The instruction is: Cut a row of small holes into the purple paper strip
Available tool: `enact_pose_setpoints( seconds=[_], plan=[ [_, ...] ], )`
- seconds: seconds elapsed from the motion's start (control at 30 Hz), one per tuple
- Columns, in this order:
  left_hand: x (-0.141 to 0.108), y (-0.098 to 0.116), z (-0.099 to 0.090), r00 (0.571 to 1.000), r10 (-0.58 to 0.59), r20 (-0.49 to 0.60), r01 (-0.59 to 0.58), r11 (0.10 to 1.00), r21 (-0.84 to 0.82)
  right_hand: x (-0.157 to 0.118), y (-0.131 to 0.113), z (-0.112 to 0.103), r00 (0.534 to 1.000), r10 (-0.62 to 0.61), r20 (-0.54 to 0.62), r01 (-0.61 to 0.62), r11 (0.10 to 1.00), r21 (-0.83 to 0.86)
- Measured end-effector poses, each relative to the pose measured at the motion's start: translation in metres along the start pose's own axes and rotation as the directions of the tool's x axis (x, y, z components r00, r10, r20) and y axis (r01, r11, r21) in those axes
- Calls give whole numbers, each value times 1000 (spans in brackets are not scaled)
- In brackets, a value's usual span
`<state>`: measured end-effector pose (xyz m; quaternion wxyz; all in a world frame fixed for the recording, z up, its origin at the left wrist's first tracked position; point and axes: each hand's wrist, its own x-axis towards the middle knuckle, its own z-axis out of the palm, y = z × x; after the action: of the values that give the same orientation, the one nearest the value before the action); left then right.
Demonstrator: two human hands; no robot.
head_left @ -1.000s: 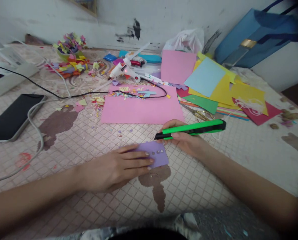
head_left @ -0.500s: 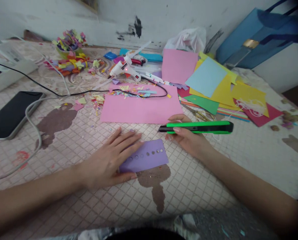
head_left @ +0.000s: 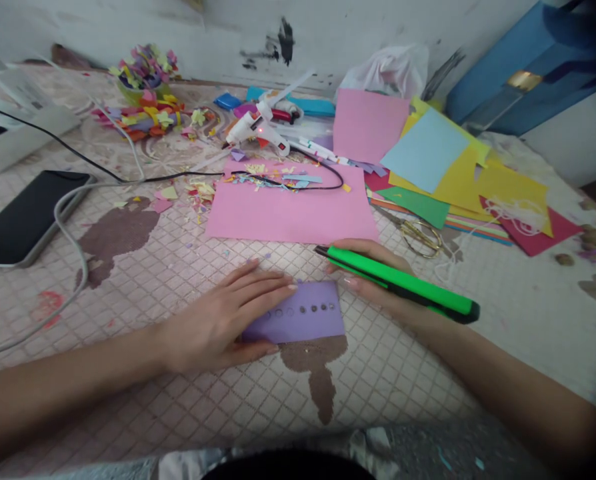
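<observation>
A purple paper strip point(head_left: 323, 327) with a row of small round holes and circles lies on the tablecloth. My left hand point(head_left: 218, 320) rests flat over its left part, fingers stretched out, hiding that end. In my right hand point(head_left: 378, 297) is a green and black utility knife point(head_left: 403, 279), gripped between thumb and fingers. Its blade end points left, a little above the strip's upper right corner and apart from it. The knife's rear end slants down to the right, over my wrist.
Beyond my hands lies a pink sheet point(head_left: 293, 217) with paper scraps and a black cord. A white glue gun point(head_left: 258, 130) rests behind it. Gold-handled scissors point(head_left: 421, 237) and coloured papers point(head_left: 423, 150) are at right. A phone point(head_left: 28, 217) and grey cable point(head_left: 78, 250) lie left.
The utility knife has turned in my right hand: its rear end has swung down toward me, and more of its green side shows. My left hand stays on the purple strip.
</observation>
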<state>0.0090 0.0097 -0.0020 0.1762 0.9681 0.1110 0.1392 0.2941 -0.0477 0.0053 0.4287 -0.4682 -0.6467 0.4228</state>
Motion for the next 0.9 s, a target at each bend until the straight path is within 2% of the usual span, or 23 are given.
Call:
enact_pose_setpoints(
  seconds=[0.13, 0.3, 0.63, 0.7, 0.73, 0.83, 0.9],
  plan=[
    [0, 0, 1, 999, 22, -26, -23, 1000, -7, 1, 5, 2, 995, -38, -95, 43, 998, 49],
    [-2, 0, 2, 997, 74, -29, -73, 997, 18, 3, 11, 3, 991, 27, -131, -6, 987, 158],
    [7, 0, -3, 978, 151, 142, -144, 988, -58, 4, 10, 6, 992, 45, -115, -15, 969, 248],
    [8, -1, -1, 982, 111, 154, -105, 994, -44, 4, 9, 7, 991, 48, -122, -18, 972, 235],
    [7, -1, 0, 989, 54, 137, -54, 999, -2, 4, 9, 7, 990, 53, -129, -22, 973, 230],
    [4, -3, 2, 992, -125, 7, 124, 986, 111, 5, 9, 6, 985, 72, -159, -33, 972, 231],
    [4, -4, 2, 983, -164, -87, 174, 976, 127, 5, 10, 4, 980, 82, -182, -37, 971, 238]
  ],
)
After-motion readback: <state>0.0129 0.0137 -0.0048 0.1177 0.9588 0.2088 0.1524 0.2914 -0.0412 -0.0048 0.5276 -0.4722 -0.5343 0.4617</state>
